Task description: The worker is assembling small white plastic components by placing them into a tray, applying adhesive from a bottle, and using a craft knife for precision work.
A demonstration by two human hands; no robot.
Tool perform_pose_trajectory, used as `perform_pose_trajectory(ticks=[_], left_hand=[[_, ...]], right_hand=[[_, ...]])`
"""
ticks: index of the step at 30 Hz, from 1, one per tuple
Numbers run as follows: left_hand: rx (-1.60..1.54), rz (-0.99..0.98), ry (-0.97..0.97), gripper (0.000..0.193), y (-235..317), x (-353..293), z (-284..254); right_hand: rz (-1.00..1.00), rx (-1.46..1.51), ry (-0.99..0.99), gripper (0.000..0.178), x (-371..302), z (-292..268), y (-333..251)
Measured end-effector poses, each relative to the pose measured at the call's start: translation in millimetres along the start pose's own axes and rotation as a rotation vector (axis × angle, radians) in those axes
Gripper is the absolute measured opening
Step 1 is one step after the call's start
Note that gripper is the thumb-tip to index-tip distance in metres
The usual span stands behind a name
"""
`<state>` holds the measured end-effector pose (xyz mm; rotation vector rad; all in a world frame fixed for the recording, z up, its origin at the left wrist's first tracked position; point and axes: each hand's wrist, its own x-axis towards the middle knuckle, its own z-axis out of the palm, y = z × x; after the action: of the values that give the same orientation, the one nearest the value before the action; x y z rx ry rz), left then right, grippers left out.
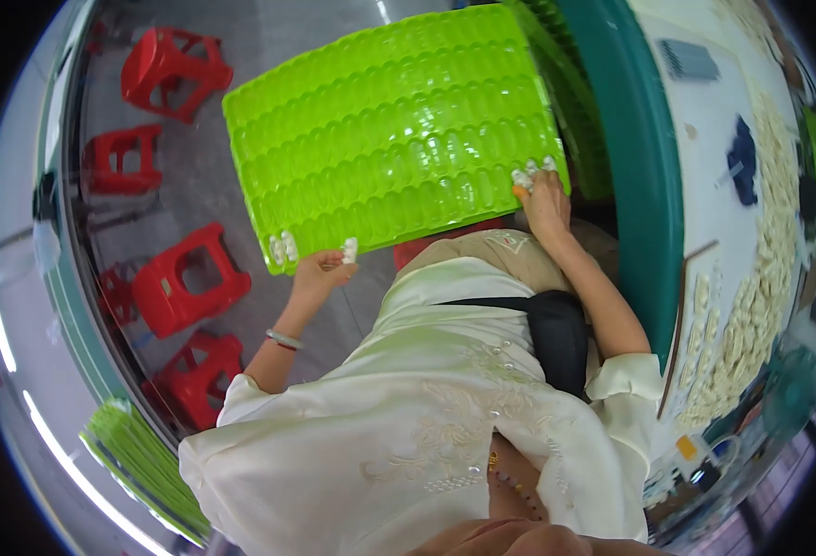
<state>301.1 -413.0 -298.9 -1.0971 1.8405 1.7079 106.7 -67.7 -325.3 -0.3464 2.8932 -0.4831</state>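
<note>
A bright green moulded tray (389, 120) with rows of oblong hollows lies before me. My left hand (315, 278) is at its near left edge, pinching a small white lumpy piece (350, 250) between thumb and fingers. Beside that hand, a few similar white pieces (283, 247) sit in the tray's near left corner. At the near right corner, my right hand (547, 208) has its fingers curled against a cluster of white pieces (532, 174). Something orange shows at its thumb side. Exactly how it grips the pieces is partly hidden.
To the right runs a green-edged table (644, 185) with a white top, bearing many loose pale pieces (751, 324), a grey block (689, 60) and a dark blue cloth-like item (741, 162). Several red stools (190, 278) stand on the left. More green trays (139, 463) are stacked at lower left.
</note>
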Motion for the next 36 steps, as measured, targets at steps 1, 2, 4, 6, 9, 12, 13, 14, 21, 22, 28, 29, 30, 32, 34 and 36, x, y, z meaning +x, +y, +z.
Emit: perform_pose_trajectory(ticks=[1,2,4,6,9,12,13,14,21,22,28,29,30,32,34,36], left_hand=[[0.096,0.022,0.06,0.036,-14.2,-4.9,2.1],[0.198,0.041,0.119,0.04,-26.2,-11.0,4.7],[0.265,0.09,0.25,0.042,-14.6,-21.4,10.4],[0.342,0.146,0.385,0.045,-14.6,-20.1,-4.2],[0.326,0.278,0.641,0.046,-25.9,-9.9,-17.6],[0.464,0.285,0.688,0.048,-23.9,0.6,-27.3],[0.525,0.293,0.679,0.05,-21.1,7.4,-28.8],[0.585,0.305,0.665,0.052,-19.8,11.3,-27.0],[0.81,0.393,0.622,0.067,-12.9,34.5,-41.7],[0.842,0.517,0.683,0.07,-17.9,42.0,-49.2],[0.681,1.059,0.07,0.042,148.9,22.4,95.8],[0.655,1.288,-0.104,0.039,177.5,8.2,135.0],[0.631,1.515,-0.286,0.037,208.5,-8.8,178.3],[0.567,1.933,-0.578,0.04,254.0,-38.8,258.7],[0.621,2.077,-0.854,0.039,285.6,-73.8,322.5],[0.732,2.076,-1.115,0.037,303.6,-93.6,367.7]], right_hand=[[0.015,-0.048,0.014,0.038,4.9,6.6,-2.6],[0.028,-0.093,0.03,0.041,9.6,12.5,-3.6],[0.095,-0.159,-0.058,0.044,11.3,6.6,-7.2],[0.016,-0.155,0.064,0.046,8.2,-0.7,-8.1],[0.007,-0.084,0.017,0.046,6.9,-23.4,-13.0],[0.052,0.006,-0.038,0.039,-1.0,-31.1,-2.6],[0.065,0.064,-0.059,0.034,-7.4,-33.8,1.7],[0.083,0.119,-0.076,0.029,-13.9,-37.5,7.0],[0.061,0.377,0.134,0.017,-87.6,-92.6,-3.6],[0.136,0.402,0.116,0.018,-104.0,-116.2,-17.5],[0.415,0.373,0.563,0.023,-218.3,-212.5,-12.6],[0.5,0.295,0.654,0.026,-236.0,-218.7,1.6],[0.637,0.267,0.697,0.029,-253.3,-230.4,15.3],[0.739,0.162,0.769,0.032,-288.1,-244.3,43.1],[0.776,0.206,0.74,0.035,-304.7,-251.1,50.2],[0.728,0.164,0.709,0.035,-303.6,-241.3,56.5]])
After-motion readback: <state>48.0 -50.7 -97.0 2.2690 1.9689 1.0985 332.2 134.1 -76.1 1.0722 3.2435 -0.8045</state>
